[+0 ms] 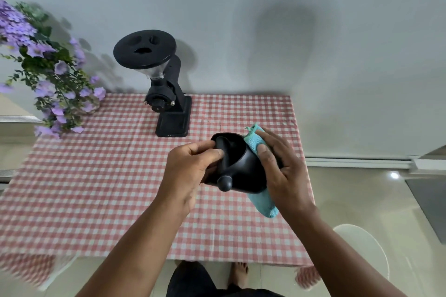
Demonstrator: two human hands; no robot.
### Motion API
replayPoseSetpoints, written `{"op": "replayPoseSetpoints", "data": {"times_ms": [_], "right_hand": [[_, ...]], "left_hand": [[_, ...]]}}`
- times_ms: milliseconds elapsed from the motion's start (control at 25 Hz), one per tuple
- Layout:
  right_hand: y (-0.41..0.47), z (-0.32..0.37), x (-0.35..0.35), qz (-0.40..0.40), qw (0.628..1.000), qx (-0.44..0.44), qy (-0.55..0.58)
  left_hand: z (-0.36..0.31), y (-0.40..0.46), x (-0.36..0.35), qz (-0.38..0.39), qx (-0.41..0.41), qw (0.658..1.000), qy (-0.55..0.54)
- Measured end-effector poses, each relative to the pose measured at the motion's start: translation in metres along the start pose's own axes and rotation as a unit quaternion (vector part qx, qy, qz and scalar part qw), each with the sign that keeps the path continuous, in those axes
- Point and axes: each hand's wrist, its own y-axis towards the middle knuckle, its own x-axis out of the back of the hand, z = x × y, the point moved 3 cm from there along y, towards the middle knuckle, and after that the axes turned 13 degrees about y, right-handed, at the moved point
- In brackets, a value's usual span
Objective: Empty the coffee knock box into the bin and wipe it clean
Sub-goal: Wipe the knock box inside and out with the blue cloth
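The black knock box [243, 171] is held above the checked table, tilted with its opening facing away and its knock bar running toward me. My left hand [193, 166] grips its left rim, fingers curled over the bar. My right hand [280, 171] presses a folded teal cloth [255, 146] against the box's right outer side. The cloth's lower end [265, 205] hangs out beneath the box. What lies inside the box is hidden from me.
A black coffee grinder [166, 94] stands at the back of the table with the red-and-white cloth [108, 176]. Purple flowers [45, 75] lean in at the left. A white chair [362, 248] stands to the right on the tiled floor.
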Motion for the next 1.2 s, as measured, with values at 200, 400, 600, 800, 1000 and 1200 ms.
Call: {"op": "replayPoseSetpoints", "data": {"times_ms": [200,400,600,800,1000,1200], "right_hand": [[-0.02,0.001,-0.01,0.023,0.989,0.127,-0.077],[-0.045,-0.001,-0.018,0.103,0.92,0.323,-0.196],[0.02,0.004,-0.002,0.144,0.977,0.065,-0.145],[0.03,0.009,0.002,0.099,0.987,-0.051,-0.114],[-0.043,0.008,-0.027,0.118,0.94,0.231,-0.221],[-0.014,0.011,-0.009,0.142,0.948,0.198,-0.206]], "left_hand": [[0.005,0.0,-0.003,0.006,0.093,0.992,-0.081],[0.005,0.004,-0.003,-0.028,0.085,0.994,-0.064],[0.003,-0.001,-0.002,-0.009,0.037,0.999,0.0],[0.001,0.0,-0.011,-0.026,0.011,1.0,0.009],[0.003,0.014,-0.002,-0.046,0.038,0.998,-0.036],[0.0,0.008,0.0,0.048,0.007,0.999,-0.008]]}}
